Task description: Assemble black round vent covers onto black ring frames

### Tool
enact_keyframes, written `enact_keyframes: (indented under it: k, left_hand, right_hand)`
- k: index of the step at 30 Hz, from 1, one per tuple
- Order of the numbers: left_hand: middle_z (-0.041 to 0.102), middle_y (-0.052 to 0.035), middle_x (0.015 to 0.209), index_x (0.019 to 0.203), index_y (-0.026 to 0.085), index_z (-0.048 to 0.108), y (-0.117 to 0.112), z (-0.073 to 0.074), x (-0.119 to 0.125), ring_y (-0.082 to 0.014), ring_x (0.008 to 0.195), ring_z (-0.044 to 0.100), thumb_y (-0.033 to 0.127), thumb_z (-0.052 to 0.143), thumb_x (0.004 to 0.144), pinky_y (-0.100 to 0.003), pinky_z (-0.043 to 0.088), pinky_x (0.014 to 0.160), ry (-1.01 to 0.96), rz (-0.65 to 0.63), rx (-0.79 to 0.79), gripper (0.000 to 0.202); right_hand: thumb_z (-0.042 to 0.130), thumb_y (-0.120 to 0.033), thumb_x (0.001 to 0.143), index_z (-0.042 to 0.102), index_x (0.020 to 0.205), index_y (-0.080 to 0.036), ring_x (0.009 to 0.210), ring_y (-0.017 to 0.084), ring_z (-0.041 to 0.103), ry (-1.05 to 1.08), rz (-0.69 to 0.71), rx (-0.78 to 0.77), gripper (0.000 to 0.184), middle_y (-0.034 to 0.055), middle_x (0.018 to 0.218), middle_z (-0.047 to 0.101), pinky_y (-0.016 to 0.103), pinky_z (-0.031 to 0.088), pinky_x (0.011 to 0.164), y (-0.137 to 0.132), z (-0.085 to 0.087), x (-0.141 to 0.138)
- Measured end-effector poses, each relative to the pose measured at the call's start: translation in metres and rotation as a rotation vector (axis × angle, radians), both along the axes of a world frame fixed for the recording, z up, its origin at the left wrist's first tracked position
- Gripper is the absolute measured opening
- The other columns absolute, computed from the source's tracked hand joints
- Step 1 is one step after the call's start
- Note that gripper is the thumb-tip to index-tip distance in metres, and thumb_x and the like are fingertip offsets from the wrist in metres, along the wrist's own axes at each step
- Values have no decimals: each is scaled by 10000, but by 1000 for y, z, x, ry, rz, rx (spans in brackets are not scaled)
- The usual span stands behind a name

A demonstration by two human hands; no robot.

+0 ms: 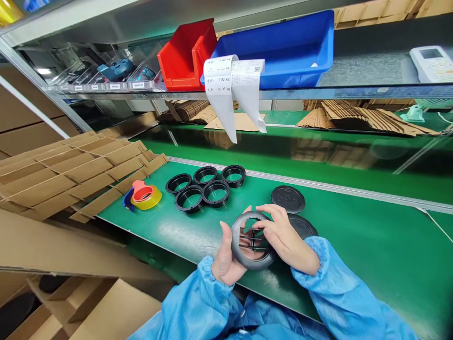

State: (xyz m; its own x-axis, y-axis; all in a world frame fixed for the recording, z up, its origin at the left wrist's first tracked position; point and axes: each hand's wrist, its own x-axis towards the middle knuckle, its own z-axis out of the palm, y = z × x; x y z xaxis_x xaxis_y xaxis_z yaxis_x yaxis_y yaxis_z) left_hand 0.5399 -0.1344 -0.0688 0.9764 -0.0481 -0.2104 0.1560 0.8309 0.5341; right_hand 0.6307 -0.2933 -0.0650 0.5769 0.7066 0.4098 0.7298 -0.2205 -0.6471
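Black plastic, round and slatted, the vent ring (252, 241) is held above the near edge of the glossy green bench (354, 236). Left hand (226, 257) cups its left rim; right hand (286, 236) fingers press the slats. Five black rings (203, 186) lie farther left, cardboard dividers (71, 174) beyond.

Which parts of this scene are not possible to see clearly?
- Head view: the black round slatted plastic ring is partly covered by the left hand and right hand.
- One flat black round plastic lid lies half behind the right hand.
- The print on the white paper labels is too small to read fully.
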Motion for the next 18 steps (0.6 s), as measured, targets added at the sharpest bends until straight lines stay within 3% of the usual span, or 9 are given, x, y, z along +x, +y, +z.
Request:
enact_keyframes:
  k: [7, 18]
  left_hand:
    - [614, -123, 1350, 1486, 343, 439, -3, 1, 2, -377, 1248, 566, 824, 516, 809, -621, 402, 1067, -36, 19, -43, 834]
    - [644, -128, 1284, 1466, 326, 468, 2, 0, 6, -368, 1200, 587, 840, 449, 833, -619, 423, 1034, 32, 54, -49, 816]
  right_hand:
    - [266, -513, 1085, 725, 1120, -254, 1344, 297, 391, 111, -11, 153, 528, 103, 1393, 509, 513, 390, 1122, -10, 11, 2]
    - [301, -485, 1092, 714, 1157, -267, 1327, 281, 410, 167, -16, 152, 471, 91, 1381, 515, 481, 405, 1102, -8, 3, 2]
